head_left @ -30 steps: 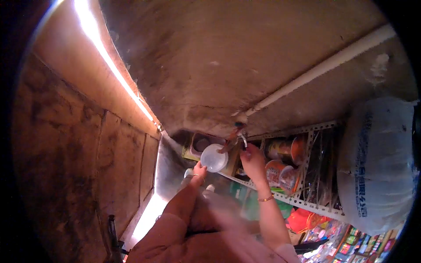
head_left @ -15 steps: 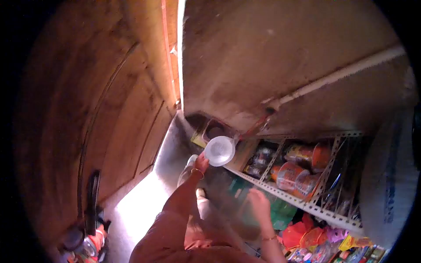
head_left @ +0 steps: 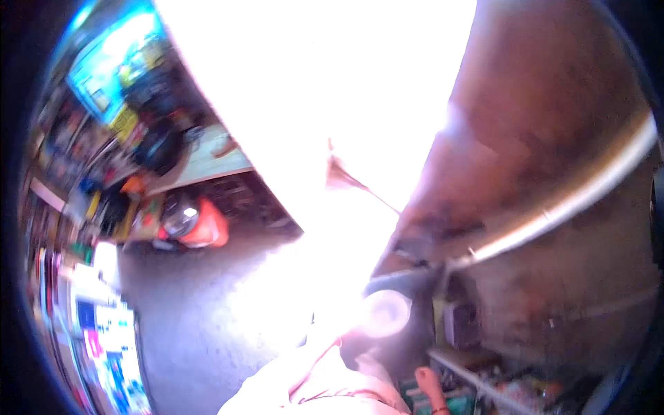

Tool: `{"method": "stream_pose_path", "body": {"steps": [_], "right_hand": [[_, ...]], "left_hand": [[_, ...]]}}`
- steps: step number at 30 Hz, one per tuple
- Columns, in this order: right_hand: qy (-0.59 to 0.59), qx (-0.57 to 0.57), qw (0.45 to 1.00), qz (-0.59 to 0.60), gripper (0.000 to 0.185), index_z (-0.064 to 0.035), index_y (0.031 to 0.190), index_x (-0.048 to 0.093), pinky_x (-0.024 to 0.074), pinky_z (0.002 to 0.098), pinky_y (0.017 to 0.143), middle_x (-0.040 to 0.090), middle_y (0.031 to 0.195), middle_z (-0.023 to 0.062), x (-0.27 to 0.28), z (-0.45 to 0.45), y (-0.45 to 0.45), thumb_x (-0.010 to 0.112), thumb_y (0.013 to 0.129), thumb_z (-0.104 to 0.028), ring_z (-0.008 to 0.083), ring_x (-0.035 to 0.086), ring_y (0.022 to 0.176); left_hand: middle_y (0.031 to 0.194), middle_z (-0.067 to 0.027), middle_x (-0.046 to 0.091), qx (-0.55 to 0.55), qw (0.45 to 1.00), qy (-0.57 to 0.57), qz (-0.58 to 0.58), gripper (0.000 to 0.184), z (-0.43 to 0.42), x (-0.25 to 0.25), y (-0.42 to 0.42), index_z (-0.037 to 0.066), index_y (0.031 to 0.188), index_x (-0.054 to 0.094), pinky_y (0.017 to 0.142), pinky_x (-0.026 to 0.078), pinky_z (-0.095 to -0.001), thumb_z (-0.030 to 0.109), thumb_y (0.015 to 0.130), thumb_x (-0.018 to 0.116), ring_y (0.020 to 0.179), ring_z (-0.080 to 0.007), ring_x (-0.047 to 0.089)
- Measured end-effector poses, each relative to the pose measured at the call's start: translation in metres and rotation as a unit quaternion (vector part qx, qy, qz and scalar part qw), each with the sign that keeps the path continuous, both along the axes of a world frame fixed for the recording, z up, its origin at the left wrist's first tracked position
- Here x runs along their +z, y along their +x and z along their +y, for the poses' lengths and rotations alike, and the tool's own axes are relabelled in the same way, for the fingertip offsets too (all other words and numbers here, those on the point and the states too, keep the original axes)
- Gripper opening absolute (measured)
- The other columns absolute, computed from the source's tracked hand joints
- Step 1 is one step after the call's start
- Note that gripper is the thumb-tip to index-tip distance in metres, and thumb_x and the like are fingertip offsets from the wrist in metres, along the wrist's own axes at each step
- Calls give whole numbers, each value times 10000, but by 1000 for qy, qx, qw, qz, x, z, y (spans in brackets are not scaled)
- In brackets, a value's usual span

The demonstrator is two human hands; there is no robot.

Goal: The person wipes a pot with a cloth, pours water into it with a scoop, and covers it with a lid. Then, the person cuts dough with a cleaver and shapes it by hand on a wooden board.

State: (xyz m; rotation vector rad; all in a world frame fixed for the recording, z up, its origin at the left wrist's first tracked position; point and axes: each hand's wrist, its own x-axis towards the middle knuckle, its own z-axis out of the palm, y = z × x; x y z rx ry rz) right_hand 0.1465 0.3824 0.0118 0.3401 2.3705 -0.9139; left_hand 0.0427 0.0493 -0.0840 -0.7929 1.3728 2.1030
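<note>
A round white plastic bowl (head_left: 387, 313) is in front of my body, slightly blurred. My left hand (head_left: 353, 328) grips its near left edge; strong light washes out the fingers. Down at the lower right, my right hand (head_left: 427, 380) hangs apart from the bowl, fingers curled in and nothing visible in them. Beside it stands the white metal shelf rack (head_left: 477, 387) with blurred goods, and something green lies just below the hand.
Glaring light fills a wide doorway ahead. To the left are a pale table (head_left: 207, 166), an orange-red object (head_left: 207, 225) on the grey floor (head_left: 187, 304), and crowded shelves (head_left: 48, 277). A brown wall with a pale pipe (head_left: 553, 214) rises on the right.
My view has swung left toward the bright doorway, bringing the room beyond into sight. The bowl stays in my left hand. The shelf rack has shifted to the lower right, and my right hand's fingers look more curled.
</note>
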Motion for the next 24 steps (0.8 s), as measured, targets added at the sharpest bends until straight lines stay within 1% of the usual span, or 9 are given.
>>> {"method": "stream_pose_path", "body": {"steps": [5, 8, 11, 16, 17, 19, 21, 23, 24], "right_hand": [[54, 124, 991, -25, 237, -40, 849, 668, 504, 332, 703, 670, 833, 135, -60, -73, -56, 577, 797, -253, 192, 651, 747], [17, 145, 987, -72, 226, -10, 864, 654, 514, 310, 613, 665, 803, 124, -67, -164, -112, 560, 817, -210, 174, 647, 670], [-135, -54, 973, -178, 202, 30, 916, 613, 513, 275, 555, 647, 799, 101, -70, -266, -162, 537, 868, -150, 186, 640, 657], [-102, 127, 980, -112, 230, 4, 873, 651, 513, 279, 566, 664, 757, 83, -61, -421, -244, 545, 854, -200, 154, 645, 633], [-79, 295, 952, -25, 247, -6, 879, 653, 515, 286, 575, 667, 760, 93, -95, -426, -266, 541, 854, -224, 165, 649, 636], [98, 691, 658, 282, 293, -30, 888, 652, 518, 321, 619, 672, 773, 126, -115, -477, -313, 539, 847, -298, 203, 659, 646], [-84, 282, 955, -45, 309, -31, 901, 630, 514, 351, 646, 670, 789, 136, -51, -571, -348, 543, 850, -323, 246, 657, 694], [-162, 268, 949, -37, 326, -53, 942, 619, 505, 373, 692, 667, 811, 138, -35, -663, -388, 525, 860, -354, 299, 641, 760], [-106, 438, 893, 11, 322, -56, 1012, 606, 495, 380, 736, 662, 837, 140, -40, -706, -424, 537, 862, -333, 327, 624, 846]], "left_hand": [[709, -4, 547, 128, 992, -18, 8, 208, -203, 40, 19, 34, 1032, 566, 574, 503, -307, 156, 867, 537, 611, -125, 547], [693, -23, 568, 218, 974, -40, 42, 131, -313, 146, 2, 38, 965, 589, 527, 491, -268, 73, 868, 509, 547, -125, 535], [661, -15, 534, 289, 949, -122, 24, 152, -436, 184, -10, 41, 975, 560, 518, 500, -269, 49, 842, 487, 531, -97, 521], [551, -5, 436, 413, 905, -78, 74, 143, -627, 265, -44, 96, 829, 539, 512, 475, -360, -5, 734, 503, 450, -116, 424], [532, -6, 402, 430, 895, -87, 78, 110, -658, 277, -54, 103, 741, 486, 538, 468, -377, -2, 721, 511, 447, -123, 406], [527, -7, 356, 449, 883, -97, 94, 142, -720, 295, -73, 112, 658, 437, 585, 451, -387, 6, 699, 523, 458, -131, 369], [528, -12, 338, 486, 862, -83, 120, 166, -780, 311, -97, 113, 619, 416, 583, 442, -391, 44, 720, 528, 478, -138, 364], [533, -4, 341, 508, 847, -95, 126, 178, -842, 318, -120, 123, 622, 420, 629, 450, -393, 74, 744, 540, 500, -136, 376], [537, 0, 346, 514, 843, -89, 132, 173, -866, 323, -130, 128, 634, 426, 651, 453, -396, 82, 747, 548, 511, -134, 383]]}}
